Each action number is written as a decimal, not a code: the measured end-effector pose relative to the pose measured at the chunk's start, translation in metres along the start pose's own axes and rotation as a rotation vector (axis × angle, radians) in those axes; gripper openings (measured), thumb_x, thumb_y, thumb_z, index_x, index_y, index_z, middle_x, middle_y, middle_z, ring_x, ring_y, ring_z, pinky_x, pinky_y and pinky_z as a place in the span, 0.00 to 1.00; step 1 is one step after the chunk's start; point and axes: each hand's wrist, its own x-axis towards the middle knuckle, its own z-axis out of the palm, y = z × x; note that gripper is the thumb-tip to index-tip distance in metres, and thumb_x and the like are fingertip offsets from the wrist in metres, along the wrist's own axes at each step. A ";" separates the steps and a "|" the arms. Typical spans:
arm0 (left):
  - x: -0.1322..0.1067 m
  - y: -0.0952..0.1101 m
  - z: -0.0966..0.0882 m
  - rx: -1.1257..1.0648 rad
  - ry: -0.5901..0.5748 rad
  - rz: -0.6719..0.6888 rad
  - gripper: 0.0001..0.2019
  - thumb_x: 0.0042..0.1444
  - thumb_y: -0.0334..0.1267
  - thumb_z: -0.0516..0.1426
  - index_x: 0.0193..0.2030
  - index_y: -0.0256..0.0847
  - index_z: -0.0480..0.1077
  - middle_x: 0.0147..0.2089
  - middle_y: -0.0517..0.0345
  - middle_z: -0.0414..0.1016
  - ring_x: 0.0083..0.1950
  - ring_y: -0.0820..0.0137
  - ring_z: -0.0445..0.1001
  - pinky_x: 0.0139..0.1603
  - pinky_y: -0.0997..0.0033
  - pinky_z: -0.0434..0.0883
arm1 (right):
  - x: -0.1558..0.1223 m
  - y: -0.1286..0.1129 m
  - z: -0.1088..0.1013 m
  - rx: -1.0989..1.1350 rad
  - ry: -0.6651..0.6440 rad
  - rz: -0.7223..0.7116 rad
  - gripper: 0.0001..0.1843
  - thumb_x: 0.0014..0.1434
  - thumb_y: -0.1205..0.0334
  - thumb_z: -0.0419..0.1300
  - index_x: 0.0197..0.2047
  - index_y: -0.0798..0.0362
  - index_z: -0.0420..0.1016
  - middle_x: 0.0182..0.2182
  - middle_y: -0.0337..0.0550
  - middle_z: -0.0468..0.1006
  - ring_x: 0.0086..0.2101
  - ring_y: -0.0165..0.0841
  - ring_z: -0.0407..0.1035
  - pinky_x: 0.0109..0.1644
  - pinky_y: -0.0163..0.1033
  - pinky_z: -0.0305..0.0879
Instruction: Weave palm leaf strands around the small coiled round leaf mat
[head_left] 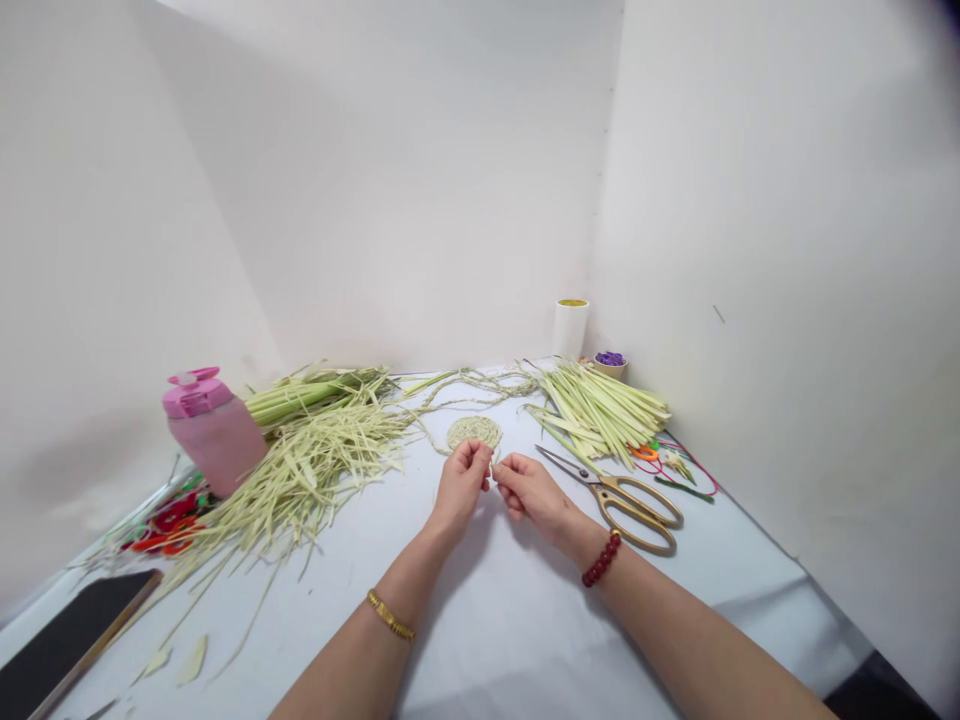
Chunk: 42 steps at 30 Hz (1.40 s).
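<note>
Pale palm-leaf coil [474,433] sits round and flat-faced on the white worktop [360,610], showing no long axis, its braided tail [469,386] running away toward the far wall. Just below it, the left hand [461,487] and right hand [529,492] meet, pinching a thin strip [493,467] at the coil's near edge. Right of the coil lie brass scissors [628,505] and a palm-leaf bundle [600,412]; left, shredded strips [300,470] and a pink bottle [214,430].
</note>
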 end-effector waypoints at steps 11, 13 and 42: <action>0.001 -0.001 0.000 -0.019 0.036 -0.001 0.15 0.49 0.50 0.58 0.29 0.39 0.64 0.21 0.67 0.61 0.20 0.79 0.59 0.23 0.79 0.60 | -0.003 -0.010 0.002 -0.039 0.087 -0.003 0.05 0.46 0.63 0.58 0.26 0.54 0.65 0.16 0.28 0.57 0.17 0.21 0.45 0.20 0.32 0.38; 0.000 0.000 0.000 -0.007 0.035 -0.002 0.14 0.49 0.49 0.57 0.29 0.39 0.64 0.21 0.67 0.62 0.20 0.79 0.59 0.23 0.79 0.59 | -0.003 -0.010 0.002 -0.053 0.096 0.000 0.04 0.45 0.64 0.56 0.27 0.54 0.67 0.15 0.29 0.58 0.17 0.22 0.45 0.20 0.32 0.38; 0.003 0.002 -0.005 -0.049 0.044 -0.015 0.14 0.49 0.47 0.57 0.26 0.37 0.68 0.26 0.61 0.70 0.26 0.77 0.63 0.30 0.76 0.62 | -0.002 -0.009 0.002 -0.141 0.076 -0.055 0.08 0.48 0.59 0.59 0.28 0.55 0.70 0.15 0.28 0.57 0.18 0.23 0.46 0.23 0.32 0.44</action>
